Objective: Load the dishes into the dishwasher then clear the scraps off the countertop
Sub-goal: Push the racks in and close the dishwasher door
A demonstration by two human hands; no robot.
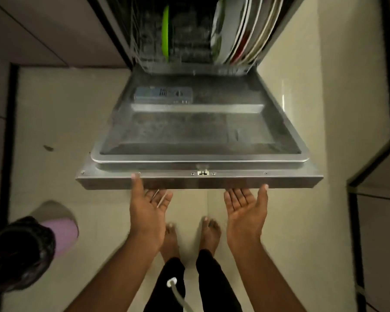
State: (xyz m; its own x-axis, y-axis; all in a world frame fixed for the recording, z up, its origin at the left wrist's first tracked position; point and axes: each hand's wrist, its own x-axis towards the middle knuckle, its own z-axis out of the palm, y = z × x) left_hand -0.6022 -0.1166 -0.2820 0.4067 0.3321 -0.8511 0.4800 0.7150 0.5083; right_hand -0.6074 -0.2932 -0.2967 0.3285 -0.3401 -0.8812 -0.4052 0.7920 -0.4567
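Observation:
The dishwasher door (198,131) hangs open and flat in front of me, steel inner face up. Behind it the lower rack holds a green plate (165,34) on edge at the left and several white plates (252,30) leaning at the right. My left hand (148,210) is palm up under the door's front edge, its thumb lying over the edge and its fingers tucked beneath. My right hand (245,212) is also palm up under the front edge, fingers beneath and thumb up against the edge. Neither hand holds a dish.
Another person's head (18,251) and lilac sleeve (61,230) are at the lower left. Cabinet fronts (43,30) flank the dishwasher at the left, and dark-edged cabinets (381,176) run down the right. Pale floor tiles (61,109) lie beneath, with my bare feet (189,237) just behind the door.

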